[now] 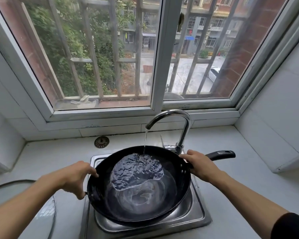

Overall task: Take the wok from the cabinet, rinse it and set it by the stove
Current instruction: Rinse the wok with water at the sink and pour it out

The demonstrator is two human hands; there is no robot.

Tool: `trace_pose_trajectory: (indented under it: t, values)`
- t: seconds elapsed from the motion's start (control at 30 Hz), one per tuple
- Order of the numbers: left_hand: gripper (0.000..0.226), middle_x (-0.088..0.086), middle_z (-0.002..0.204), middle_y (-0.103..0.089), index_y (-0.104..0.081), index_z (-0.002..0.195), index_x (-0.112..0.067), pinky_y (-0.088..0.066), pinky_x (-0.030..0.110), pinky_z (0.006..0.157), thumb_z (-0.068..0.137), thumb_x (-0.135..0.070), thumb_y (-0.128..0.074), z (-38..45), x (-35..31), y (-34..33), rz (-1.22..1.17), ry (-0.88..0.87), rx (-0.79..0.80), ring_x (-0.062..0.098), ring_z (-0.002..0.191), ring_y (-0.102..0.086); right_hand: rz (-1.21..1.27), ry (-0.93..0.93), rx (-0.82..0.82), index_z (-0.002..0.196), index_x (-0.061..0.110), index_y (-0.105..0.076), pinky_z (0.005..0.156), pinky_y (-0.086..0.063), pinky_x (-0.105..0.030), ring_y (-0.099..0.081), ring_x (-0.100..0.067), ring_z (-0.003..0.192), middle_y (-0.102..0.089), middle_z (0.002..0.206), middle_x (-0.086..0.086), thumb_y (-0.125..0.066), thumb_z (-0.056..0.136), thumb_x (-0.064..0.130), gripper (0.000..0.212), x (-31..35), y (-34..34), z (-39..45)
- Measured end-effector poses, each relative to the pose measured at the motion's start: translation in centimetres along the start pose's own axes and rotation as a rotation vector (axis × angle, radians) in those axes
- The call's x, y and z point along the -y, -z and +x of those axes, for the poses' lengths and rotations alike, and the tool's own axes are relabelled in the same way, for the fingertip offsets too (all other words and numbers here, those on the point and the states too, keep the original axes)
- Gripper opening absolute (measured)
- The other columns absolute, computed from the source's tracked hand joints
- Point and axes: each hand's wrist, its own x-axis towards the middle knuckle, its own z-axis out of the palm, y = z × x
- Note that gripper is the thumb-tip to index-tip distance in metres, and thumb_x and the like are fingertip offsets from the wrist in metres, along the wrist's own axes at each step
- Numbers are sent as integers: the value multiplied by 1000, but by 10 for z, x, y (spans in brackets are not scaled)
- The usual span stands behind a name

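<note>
A black wok (177, 188) is held over the steel sink (195, 213), tilted a little. Water runs from the chrome tap (171, 116) into it and pools in the far half of the bowl. My left hand (76, 178) grips the wok's left rim, fingers curled over the edge. My right hand (199, 163) holds the rim where the long black handle (221, 154) joins, the handle pointing right past my fingers.
White counter (248, 152) surrounds the sink. A round metal sink strainer (101, 142) lies on the counter behind the sink. A glass lid (47, 213) lies at the lower left. A barred window (159, 54) stands right behind the tap; white walls close in on both sides.
</note>
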Motion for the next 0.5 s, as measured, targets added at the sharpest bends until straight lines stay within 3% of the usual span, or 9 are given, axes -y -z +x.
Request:
trace_pose_trajectory:
  t: [0.13,0.27,0.33,0.5]
  values:
    - [83,2,109,-62,-56,127,-37,-56,27,75,46,-33,-72,8,1,-5,-25,10,27,21,98,-65,-15,-15,-3,126,32,-57,71,-46,-29,-55,-17,88,-53,96,7,-68,81,11,50,-4,5,-2]
    - [79,-10,116,-54,-55,127,-37,-48,25,91,51,-31,-74,16,-5,-6,-36,-33,18,13,111,-56,-38,-36,0,125,33,-58,71,-47,-31,-55,-18,87,-54,95,7,-67,79,7,54,-10,10,-6]
    - [78,-10,119,-54,-55,127,-37,-48,23,91,52,-29,-75,20,-9,-7,-37,-45,18,11,111,-54,-60,-40,-10,125,32,-58,70,-48,-33,-56,-19,86,-55,96,6,-67,78,7,54,-12,14,-7]
    - [78,-10,118,-46,-52,132,-32,-42,3,72,59,-22,-77,33,-15,-16,-54,-53,46,10,113,-49,-118,-36,-53,120,30,-63,67,-48,-34,-59,-23,84,-60,95,5,-65,74,2,54,-18,23,-11]
